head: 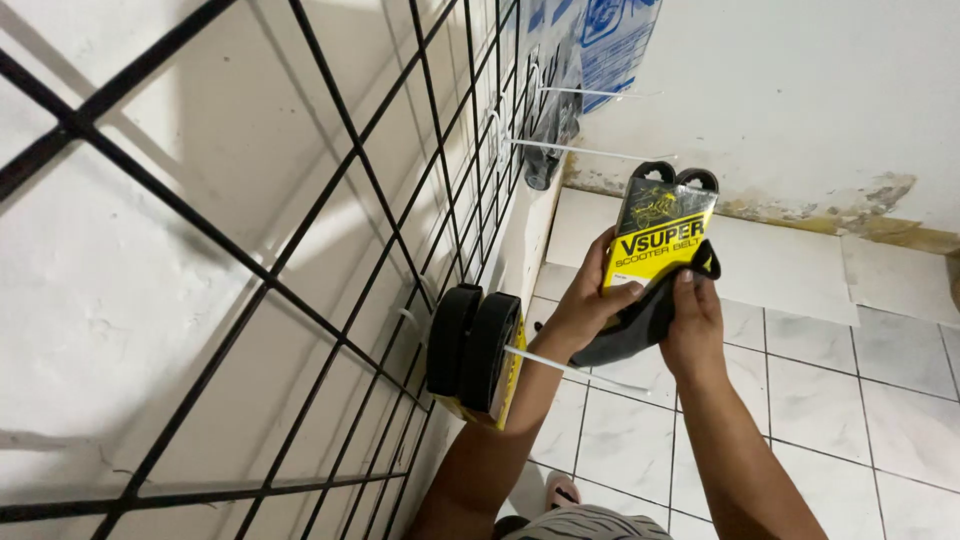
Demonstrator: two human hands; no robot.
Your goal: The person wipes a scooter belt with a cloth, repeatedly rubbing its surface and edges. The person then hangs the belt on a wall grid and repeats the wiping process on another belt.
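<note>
Closest to me runs the black wire grid (300, 300). My left hand (585, 300) and right hand (695, 320) both clasp the yellow-sleeved belt (660, 235) beside it. I'd keep the sleeve level, clear of the white hook (570, 365).

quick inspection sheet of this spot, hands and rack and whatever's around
surface: black wire grid panel on a white wall, with white hooks
job's things: black belt in a yellow card sleeve, held with a dark cloth under it
clutter: two more sleeved belts hang on a hook; bagged items hang farther along
grippers: left hand grips the sleeve's left edge; right hand holds sleeve and cloth
cables: nothing seen
surroundings: white tiled floor; peeling paint at the wall's base
</note>
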